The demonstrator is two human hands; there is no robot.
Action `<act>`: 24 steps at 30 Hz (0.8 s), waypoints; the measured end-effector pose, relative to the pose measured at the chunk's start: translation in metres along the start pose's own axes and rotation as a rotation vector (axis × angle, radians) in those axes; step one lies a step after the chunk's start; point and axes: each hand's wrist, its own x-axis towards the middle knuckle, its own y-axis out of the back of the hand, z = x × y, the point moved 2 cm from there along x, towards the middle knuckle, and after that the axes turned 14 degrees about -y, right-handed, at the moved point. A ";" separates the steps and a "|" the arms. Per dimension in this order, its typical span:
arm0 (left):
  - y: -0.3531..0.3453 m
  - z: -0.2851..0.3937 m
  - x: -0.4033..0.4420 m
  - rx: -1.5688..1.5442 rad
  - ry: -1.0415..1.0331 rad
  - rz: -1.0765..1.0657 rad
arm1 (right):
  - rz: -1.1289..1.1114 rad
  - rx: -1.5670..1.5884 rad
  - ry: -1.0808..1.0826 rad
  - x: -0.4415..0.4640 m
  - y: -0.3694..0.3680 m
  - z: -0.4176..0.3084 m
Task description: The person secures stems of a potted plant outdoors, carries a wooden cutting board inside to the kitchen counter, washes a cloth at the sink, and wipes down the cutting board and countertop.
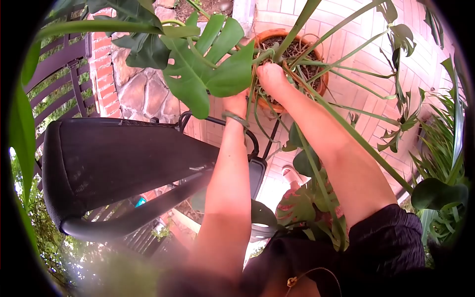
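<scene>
A large monstera plant grows from a round terracotta pot (pixel 319 91) on the tiled floor, its long stems spreading in several directions. My right hand (pixel 271 76) is closed over the soil near the base of the stems; what its fingers grip is hidden. Just left of the pot, my left hand (pixel 235 103) reaches in beneath a big split monstera leaf (pixel 208 74), which covers its fingers. A bracelet (pixel 236 118) circles my left wrist. Brown roots and dry bits lie on the soil (pixel 277 43) in the pot.
A black chair (pixel 123 158) with an armrest stands close on my left. Behind it are a stone and brick wall (pixel 136 89) and a dark slatted bench (pixel 59 64). Long monstera stems (pixel 363 141) cross beside my right arm. Spiky green plants (pixel 438 148) stand at far right.
</scene>
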 end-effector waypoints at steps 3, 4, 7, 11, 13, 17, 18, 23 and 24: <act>-0.007 -0.036 0.002 0.167 -0.133 -0.079 | 0.037 0.068 0.041 -0.002 -0.004 0.003; -0.007 -0.035 -0.005 0.145 -0.135 -0.093 | -0.002 0.054 -0.008 -0.001 -0.007 0.002; -0.004 -0.024 -0.017 0.163 -0.109 -0.109 | 0.010 0.087 -0.050 -0.005 -0.010 0.004; -0.001 -0.007 -0.028 0.003 0.083 -0.092 | 0.024 0.112 -0.083 -0.007 -0.006 -0.001; -0.005 0.016 -0.034 -0.175 0.166 -0.039 | 0.092 0.150 -0.102 -0.012 -0.008 -0.002; -0.010 0.020 -0.039 -0.337 0.226 0.000 | 0.173 0.161 -0.229 -0.013 -0.020 -0.002; -0.011 0.022 -0.038 -0.336 0.226 0.001 | 0.172 0.162 -0.229 -0.012 -0.023 -0.002; -0.012 0.017 -0.037 -0.508 0.254 0.066 | 0.253 0.206 -0.250 -0.016 -0.028 -0.003; -0.012 0.017 -0.038 -0.508 0.254 0.067 | 0.253 0.207 -0.249 -0.017 -0.025 -0.004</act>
